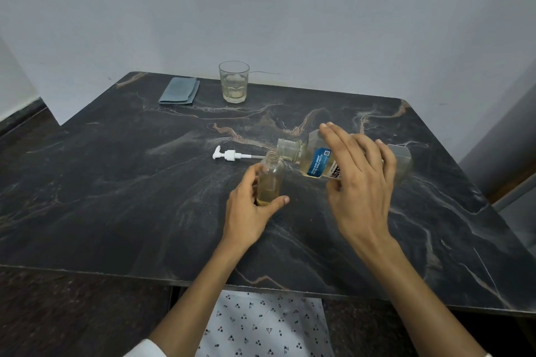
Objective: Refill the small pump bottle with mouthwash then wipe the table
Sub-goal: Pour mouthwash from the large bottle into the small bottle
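Pouring step in hand: your right hand holds the mouthwash bottle tipped on its side, its open mouth just above the neck of the small pump bottle. Your left hand has its grip round that small bottle, thumb across the base, keeping it upright on the counter near the middle. Small bottle looks clear, only a shallow yellowish layer at the bottom, so refill is barely started by my read. Next you need a steady tilt, mouths aligned, then refit the pump head lying just behind. Folded cloth and glass sit at the far edge, wiping not begun.
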The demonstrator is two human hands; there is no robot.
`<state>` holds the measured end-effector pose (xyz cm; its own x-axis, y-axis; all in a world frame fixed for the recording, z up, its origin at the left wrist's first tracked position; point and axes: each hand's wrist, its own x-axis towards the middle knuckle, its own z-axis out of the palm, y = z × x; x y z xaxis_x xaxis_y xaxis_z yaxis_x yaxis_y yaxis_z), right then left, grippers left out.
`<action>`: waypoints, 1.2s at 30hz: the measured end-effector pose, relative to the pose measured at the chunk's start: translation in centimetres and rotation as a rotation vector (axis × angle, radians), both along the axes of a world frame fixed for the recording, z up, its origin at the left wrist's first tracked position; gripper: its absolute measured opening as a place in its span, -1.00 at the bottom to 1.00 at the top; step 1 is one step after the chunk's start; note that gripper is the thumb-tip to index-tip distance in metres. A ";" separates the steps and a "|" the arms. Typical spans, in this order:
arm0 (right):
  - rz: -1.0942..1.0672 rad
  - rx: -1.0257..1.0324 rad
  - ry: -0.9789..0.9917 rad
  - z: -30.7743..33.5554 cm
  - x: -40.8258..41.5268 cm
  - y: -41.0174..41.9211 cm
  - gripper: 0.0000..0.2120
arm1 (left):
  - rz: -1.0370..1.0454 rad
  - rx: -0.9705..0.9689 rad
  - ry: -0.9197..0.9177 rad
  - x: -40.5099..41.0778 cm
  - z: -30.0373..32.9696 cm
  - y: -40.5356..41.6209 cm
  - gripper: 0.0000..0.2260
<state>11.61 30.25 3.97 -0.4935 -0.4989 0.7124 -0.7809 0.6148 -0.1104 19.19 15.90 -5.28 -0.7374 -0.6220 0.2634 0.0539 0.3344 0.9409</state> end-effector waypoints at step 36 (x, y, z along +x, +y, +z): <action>0.010 0.003 0.010 0.0 -0.1 0.0 -0.15 | 0.004 -0.001 -0.007 0.1 0.2 0.1 -0.47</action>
